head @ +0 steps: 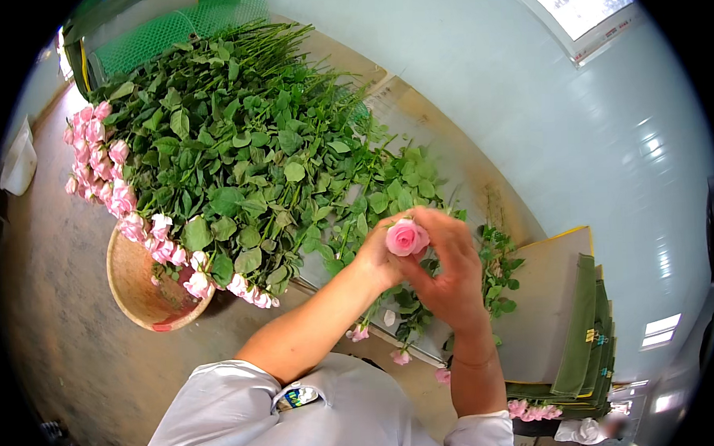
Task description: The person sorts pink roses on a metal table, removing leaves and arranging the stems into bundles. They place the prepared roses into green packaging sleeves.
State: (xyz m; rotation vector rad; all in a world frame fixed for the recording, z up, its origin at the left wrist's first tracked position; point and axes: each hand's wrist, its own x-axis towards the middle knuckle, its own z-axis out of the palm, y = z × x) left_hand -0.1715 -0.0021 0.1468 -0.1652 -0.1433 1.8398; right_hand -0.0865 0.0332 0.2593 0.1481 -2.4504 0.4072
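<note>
My left hand (pixel 382 258) is closed around a pink rose (pixel 404 237) just under its bloom, which faces up at the camera. My right hand (pixel 451 261) curves around the other side of the bloom, thumb and fingers apart; whether it grips the flower is unclear. The rose's stem is mostly hidden beneath the hands. A large heap of leafy rose stems (pixel 230 151) lies beyond, its pink blooms (pixel 95 149) hanging along the left edge. A few looser roses, one with a pink bloom (pixel 400 356), lie below my hands on the grey table (pixel 420 353).
A round tan basin (pixel 123 290) stands on the floor under the heap's left edge. Green plastic mesh (pixel 150 44) lies at the back. To the right are grey boards with green cloth flaps (pixel 579 327) and binder clips. A pale wall (pixel 506 111) runs behind the table.
</note>
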